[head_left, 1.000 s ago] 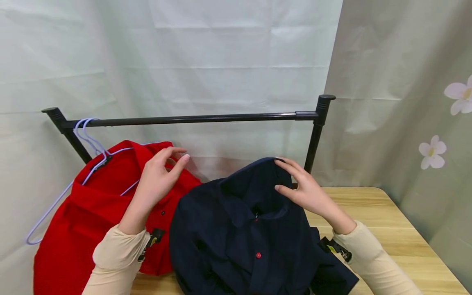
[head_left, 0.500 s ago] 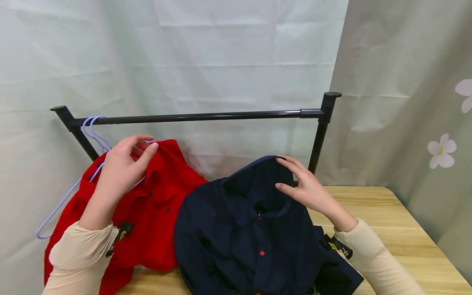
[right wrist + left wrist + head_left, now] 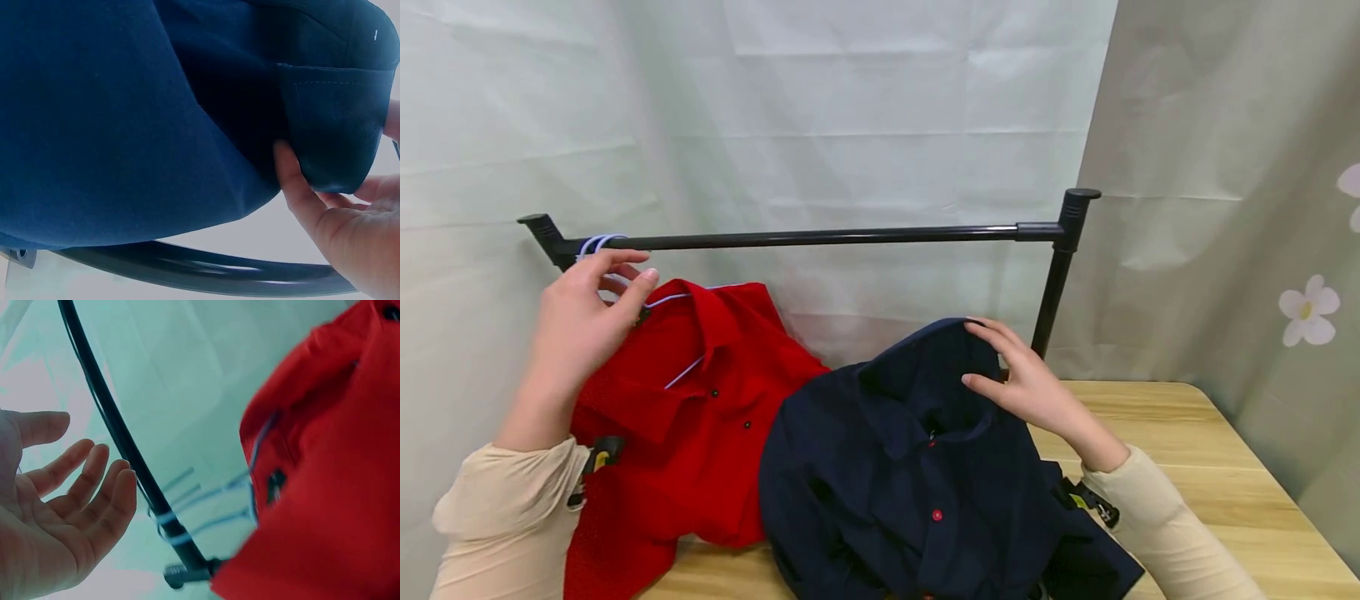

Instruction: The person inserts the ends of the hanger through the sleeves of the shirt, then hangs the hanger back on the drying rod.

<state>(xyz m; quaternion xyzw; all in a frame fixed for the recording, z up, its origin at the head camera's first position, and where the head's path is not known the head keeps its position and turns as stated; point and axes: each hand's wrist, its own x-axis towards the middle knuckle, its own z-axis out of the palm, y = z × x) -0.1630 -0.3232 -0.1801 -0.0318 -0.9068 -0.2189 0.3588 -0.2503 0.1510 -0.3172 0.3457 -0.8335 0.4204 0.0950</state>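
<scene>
My left hand point(image 3: 580, 308) is raised beside the lavender hanger hooks point(image 3: 597, 241), fingers loosely bent and holding nothing. In the left wrist view those hooks loop over the bar, with a gap between bar and fingertips. A red shirt point(image 3: 722, 467) with dark buttons is on a lavender hanger, its collar right of this hand. My right hand point(image 3: 1030, 387) holds the collar edge of a navy shirt point(image 3: 887, 483) with red buttons, the fingers behind the cloth. The right wrist view shows the thumb point(image 3: 294, 175) on the collar's other side. The navy shirt's lower part runs out of view.
A black garment rack bar point(image 3: 820, 237) spans the back, with a post point(image 3: 1052, 300) at the right. Below is a wooden table point(image 3: 1150, 425), partly covered by both shirts. Pale curtains point(image 3: 880, 100) hang behind, flowered at the right.
My left hand has moved left and up, from beside the red collar to the hanger hooks. The red shirt's left part has swung rightward. The right hand stays at the navy collar.
</scene>
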